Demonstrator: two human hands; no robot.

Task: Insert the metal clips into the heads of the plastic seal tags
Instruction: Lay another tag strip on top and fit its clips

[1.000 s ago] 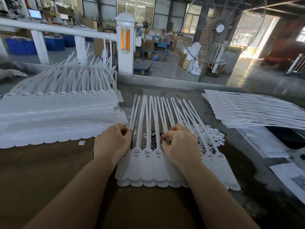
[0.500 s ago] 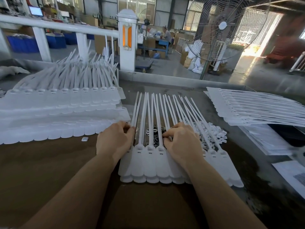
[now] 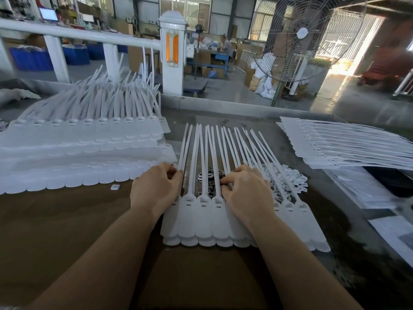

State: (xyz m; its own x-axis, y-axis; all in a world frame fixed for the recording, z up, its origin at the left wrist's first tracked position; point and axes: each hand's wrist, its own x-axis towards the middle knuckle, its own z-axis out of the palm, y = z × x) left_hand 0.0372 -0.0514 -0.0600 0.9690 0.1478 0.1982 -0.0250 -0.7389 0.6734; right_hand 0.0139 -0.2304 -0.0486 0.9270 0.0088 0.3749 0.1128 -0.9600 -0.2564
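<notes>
A row of white plastic seal tags lies flat in front of me, heads near my hands and straps fanning away. A small pile of dark metal clips sits under the straps, between my hands. My left hand rests on the left end of the row, with its curled fingers and thumb pinching the leftmost straps. My right hand lies over the tags on the right; its curled index finger and thumb pinch at the edge of the clip pile. The fingertips of both hands are partly hidden.
Large stacks of white tags fill the left of the brown table. Another flat stack lies at the right, beside loose white plastic pieces. One small white piece lies near my left hand. A white railing and a big fan stand beyond.
Both hands stay at the same spots on the row, the fingers shifting only slightly. My view has tilted a little.
</notes>
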